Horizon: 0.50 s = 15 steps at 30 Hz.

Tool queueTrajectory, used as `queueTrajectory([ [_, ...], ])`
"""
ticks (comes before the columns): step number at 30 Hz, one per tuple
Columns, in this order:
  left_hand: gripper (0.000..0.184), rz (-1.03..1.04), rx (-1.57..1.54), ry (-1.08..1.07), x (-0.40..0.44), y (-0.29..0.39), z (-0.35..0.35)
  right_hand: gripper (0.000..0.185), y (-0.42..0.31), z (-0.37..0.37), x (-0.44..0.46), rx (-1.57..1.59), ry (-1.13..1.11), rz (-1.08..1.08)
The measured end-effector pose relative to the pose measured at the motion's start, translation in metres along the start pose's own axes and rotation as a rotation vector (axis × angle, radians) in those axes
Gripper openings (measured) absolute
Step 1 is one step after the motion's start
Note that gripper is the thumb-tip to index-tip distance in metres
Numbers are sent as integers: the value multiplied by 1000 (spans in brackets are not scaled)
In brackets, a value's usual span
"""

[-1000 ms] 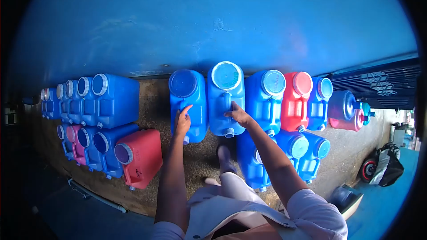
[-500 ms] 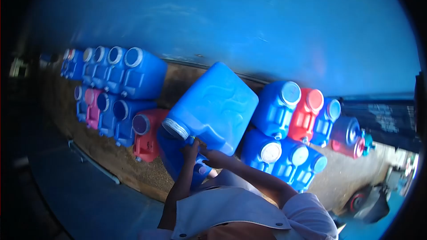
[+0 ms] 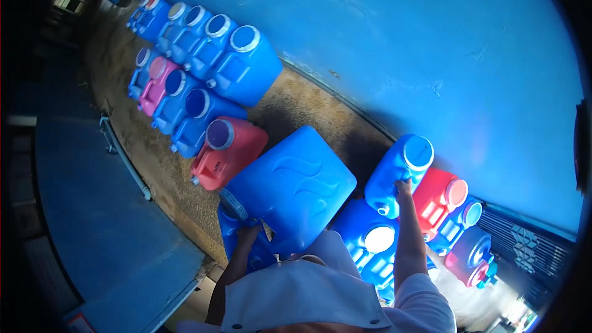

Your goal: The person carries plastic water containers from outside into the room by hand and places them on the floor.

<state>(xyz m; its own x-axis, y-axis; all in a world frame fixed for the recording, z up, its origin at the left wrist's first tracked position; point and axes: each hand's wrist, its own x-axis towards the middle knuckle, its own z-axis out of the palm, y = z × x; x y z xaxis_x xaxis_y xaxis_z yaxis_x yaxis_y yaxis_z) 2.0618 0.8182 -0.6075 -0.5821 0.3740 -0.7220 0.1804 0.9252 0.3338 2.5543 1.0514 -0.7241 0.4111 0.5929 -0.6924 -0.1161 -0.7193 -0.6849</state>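
A large blue jug hangs tilted in front of the body, its capped end toward the lower left. My left hand is closed at its handle, with another blue jug partly hidden beneath. Over to the right, my right hand grips the handle of a blue jug with a round blue lid, beside a red jug.
Rows of blue jugs with a pink jug and a red jug stand at the upper left. A blue wall runs behind. Several more jugs stand at the lower right. A pipe lies at the left.
The view has turned toward the left rows. My right hand has left the tilted jug and taken hold of the blue jug at the right; my left hand stays at the tilted one.
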Motion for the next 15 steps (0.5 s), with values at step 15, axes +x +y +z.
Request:
queueTrajectory([
  [15, 57, -283, -7, 145, -228, -285, -142, 34, -47, 157, -356, -1362, -625, -879],
])
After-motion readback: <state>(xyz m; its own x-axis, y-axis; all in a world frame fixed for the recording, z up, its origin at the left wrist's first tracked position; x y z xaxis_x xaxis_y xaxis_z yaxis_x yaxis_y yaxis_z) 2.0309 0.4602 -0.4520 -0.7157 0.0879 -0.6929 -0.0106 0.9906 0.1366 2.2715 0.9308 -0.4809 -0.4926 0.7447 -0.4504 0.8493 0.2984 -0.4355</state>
